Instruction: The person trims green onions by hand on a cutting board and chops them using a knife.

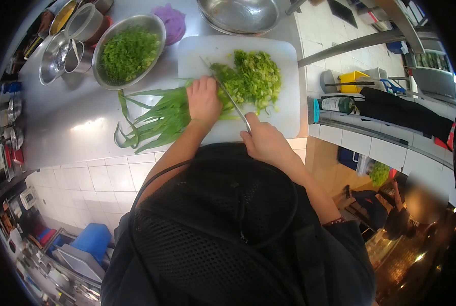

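My left hand (pixel 204 101) presses down on a bunch of long green onion leaves (pixel 161 115), its fingers curled over them. The leaf ends trail left, off the board onto the metal counter. In my right hand (pixel 267 137) is the handle of a knife (pixel 231 100); its blade slants up and left, close beside my left fingertips. Right of the blade lies a heap of chopped green onion (pixel 258 76) on the white cutting board (pixel 286 112). The cut ends under the left hand are partly hidden.
A metal bowl of chopped greens (pixel 128 53) stands on the counter (pixel 85 109) at upper left. Near it are a purple bag (pixel 168 23) and a small metal bowl (pixel 52 58). A large metal bowl (pixel 238 15) sits behind the board. Another person (pixel 376 204) is at lower right.
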`<move>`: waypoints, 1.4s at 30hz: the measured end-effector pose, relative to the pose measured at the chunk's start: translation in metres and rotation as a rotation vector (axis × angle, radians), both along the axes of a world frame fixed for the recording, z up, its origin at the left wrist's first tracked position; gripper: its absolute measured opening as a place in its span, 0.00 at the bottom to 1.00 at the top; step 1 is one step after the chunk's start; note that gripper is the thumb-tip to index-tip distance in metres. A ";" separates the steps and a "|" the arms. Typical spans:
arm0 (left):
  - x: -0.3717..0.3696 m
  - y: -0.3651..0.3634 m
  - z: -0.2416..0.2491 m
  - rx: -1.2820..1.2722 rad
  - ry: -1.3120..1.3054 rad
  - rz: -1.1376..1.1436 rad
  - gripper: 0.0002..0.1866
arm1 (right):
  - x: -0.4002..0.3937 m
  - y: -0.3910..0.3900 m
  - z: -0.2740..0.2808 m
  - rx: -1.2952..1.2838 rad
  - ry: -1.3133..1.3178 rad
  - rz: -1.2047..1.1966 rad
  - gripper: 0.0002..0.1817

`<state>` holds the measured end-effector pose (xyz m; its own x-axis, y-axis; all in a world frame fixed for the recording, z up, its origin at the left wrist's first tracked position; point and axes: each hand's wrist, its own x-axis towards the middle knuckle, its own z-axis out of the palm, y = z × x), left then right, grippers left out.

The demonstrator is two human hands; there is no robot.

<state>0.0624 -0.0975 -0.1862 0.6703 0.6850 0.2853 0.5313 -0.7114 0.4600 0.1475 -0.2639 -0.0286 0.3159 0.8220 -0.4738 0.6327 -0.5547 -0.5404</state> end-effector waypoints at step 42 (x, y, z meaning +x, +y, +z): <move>0.000 -0.001 -0.003 -0.008 0.010 -0.038 0.11 | 0.016 0.011 -0.015 0.065 0.147 -0.088 0.15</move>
<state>0.0625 -0.0982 -0.1893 0.6987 0.6611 0.2733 0.5085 -0.7277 0.4602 0.1637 -0.2527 -0.0435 0.3195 0.8246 -0.4668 0.4947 -0.5653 -0.6600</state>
